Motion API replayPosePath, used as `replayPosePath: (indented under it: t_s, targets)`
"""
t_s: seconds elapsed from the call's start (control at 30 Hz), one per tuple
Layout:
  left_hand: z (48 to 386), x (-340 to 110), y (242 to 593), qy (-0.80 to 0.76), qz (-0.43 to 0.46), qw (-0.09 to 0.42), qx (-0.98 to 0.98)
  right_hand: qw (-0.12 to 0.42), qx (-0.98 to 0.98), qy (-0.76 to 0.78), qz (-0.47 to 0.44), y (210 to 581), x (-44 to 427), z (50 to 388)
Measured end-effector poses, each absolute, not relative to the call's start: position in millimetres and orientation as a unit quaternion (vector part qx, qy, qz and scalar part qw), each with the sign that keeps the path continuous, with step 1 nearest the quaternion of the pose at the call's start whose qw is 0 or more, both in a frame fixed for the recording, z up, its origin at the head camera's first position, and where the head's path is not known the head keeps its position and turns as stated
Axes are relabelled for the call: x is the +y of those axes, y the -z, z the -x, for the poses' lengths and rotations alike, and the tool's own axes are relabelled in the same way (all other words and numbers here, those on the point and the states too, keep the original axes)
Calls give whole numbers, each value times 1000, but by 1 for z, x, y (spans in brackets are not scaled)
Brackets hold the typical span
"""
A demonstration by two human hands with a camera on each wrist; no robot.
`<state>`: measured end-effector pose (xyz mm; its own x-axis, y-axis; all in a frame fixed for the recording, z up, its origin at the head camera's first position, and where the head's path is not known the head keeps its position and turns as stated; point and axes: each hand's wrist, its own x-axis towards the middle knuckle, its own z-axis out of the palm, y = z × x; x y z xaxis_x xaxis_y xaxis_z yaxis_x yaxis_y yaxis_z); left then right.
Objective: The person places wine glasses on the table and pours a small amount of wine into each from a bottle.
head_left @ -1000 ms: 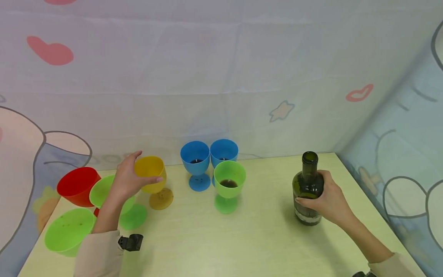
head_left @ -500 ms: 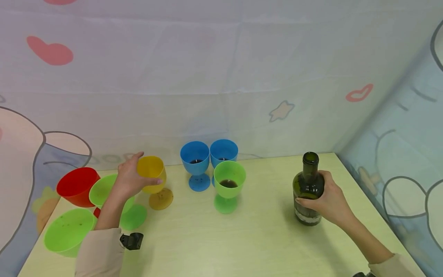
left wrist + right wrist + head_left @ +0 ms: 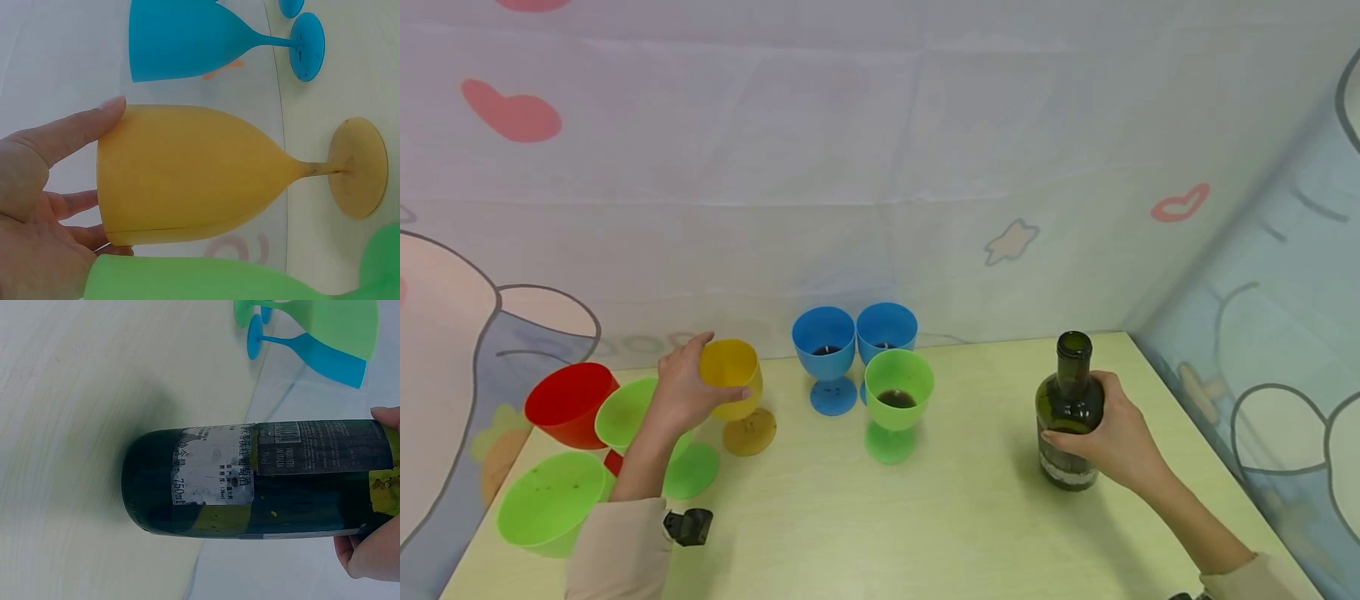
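My left hand [image 3: 685, 392] is around the bowl of a yellow goblet [image 3: 732, 371], which stands upright on the table. In the left wrist view, the thumb lies against the yellow goblet [image 3: 200, 172] near its rim, with the other fingers partly hidden behind the far side. Over on the right, my right hand [image 3: 1108, 433] grips a dark green glass wine bottle [image 3: 1070, 404]. The wine bottle [image 3: 212, 462] shows a torn white label in the right wrist view. It is roughly upright and uncapped; I cannot tell whether its base touches the table.
Two blue goblets [image 3: 824, 342] and a green goblet [image 3: 898, 392], each with dark liquid, stand mid-table [image 3: 850, 533]. A red goblet [image 3: 568, 404] and two green goblets [image 3: 550, 500] crowd around the left forearm. Fabric [image 3: 880, 167] hangs behind the table.
My left hand has shifted slightly right, its palm nearer the yellow goblet. The right hand and wine bottle have stayed practically in place.
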<state>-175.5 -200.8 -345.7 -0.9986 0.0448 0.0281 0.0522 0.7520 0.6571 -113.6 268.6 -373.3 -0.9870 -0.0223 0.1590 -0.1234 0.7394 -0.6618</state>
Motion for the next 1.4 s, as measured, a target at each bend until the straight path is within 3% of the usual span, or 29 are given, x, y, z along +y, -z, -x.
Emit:
replayPosePath:
  t_s: [1.0,1.4]
  targets:
    - [144,-177,332,396,85,34,-914,92,-931,-349,-60,379,267,113]
    - [125,-156,350,460,134,18,-878,93,-932,-339,-85,379,258,112]
